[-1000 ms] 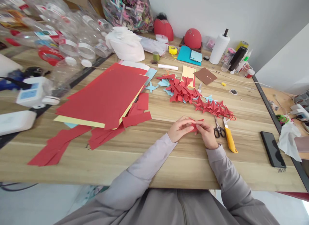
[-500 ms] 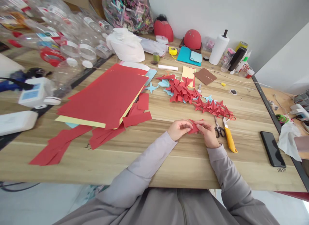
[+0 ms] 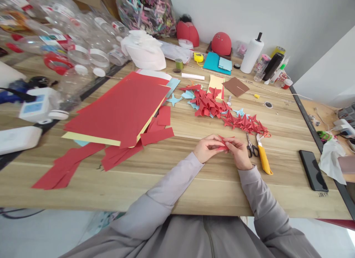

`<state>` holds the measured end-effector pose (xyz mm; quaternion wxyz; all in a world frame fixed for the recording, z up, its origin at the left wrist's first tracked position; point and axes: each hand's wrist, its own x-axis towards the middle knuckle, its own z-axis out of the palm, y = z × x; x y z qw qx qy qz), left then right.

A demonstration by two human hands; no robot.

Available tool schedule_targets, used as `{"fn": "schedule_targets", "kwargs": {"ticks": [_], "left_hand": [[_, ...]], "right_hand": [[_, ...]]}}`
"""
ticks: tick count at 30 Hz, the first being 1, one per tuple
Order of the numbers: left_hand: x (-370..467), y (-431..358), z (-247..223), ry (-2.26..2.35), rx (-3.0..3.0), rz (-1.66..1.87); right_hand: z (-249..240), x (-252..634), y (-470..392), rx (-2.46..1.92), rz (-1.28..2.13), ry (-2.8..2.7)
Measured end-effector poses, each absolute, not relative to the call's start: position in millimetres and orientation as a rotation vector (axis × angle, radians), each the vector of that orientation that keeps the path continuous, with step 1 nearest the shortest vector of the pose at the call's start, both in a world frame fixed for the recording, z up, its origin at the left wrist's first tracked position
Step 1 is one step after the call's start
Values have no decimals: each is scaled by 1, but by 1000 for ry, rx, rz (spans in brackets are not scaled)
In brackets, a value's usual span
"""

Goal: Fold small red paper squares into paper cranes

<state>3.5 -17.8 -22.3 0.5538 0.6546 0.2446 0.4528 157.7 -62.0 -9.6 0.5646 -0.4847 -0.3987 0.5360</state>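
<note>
Between my fingertips is a small folded piece of red paper (image 3: 222, 142), partly hidden by the fingers. My left hand (image 3: 208, 148) pinches it from the left, and my right hand (image 3: 239, 151) grips its right side. Just beyond the hands lies a row of folded red paper stars (image 3: 244, 123), joined to a heap of red folded paper (image 3: 209, 102). Black-handled scissors (image 3: 252, 149) rest beside my right hand, with a yellow utility knife (image 3: 264, 158) to their right.
Large red sheets (image 3: 119, 106) and cut red strips (image 3: 69, 163) lie on the left. Clear plastic bottles (image 3: 91, 43) crowd the back left. A black phone (image 3: 313, 170) lies at the right. Brown paper (image 3: 235, 87) and a yellow tape measure (image 3: 198, 58) sit farther back.
My left fingers have shifted slightly right and closed over the red paper, covering more of it. The paper's visible shape has narrowed. My right hand is nearly still.
</note>
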Motion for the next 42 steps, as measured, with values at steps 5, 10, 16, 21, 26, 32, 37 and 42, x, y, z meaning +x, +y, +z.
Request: {"fn": "schedule_targets", "kwargs": {"ticks": [5, 10, 16, 21, 26, 32, 37, 42], "left_hand": [[2, -17, -22, 593, 1508, 1052], [2, -16, -21, 600, 1523, 1043], [4, -18, -18, 723, 1284, 906], [4, -19, -12, 776, 1126, 802], [3, -17, -11, 785, 1059, 788], [3, -15, -15, 759, 955, 716], [3, -15, -16, 762, 921, 707], [3, -16, -17, 771, 897, 710]], "right_hand": [[-8, 159, -64, -1136, 1291, -991], [-8, 159, -64, -1142, 1261, -1027], [-8, 159, -64, -1141, 1326, -1026], [-6, 159, -65, -1150, 1370, -1038], [-4, 158, -65, -1137, 1387, -1046], [-3, 159, -65, -1164, 1373, -1055], [-3, 159, -64, -1188, 1424, -1068], [-3, 160, -63, -1204, 1451, -1056]]}}
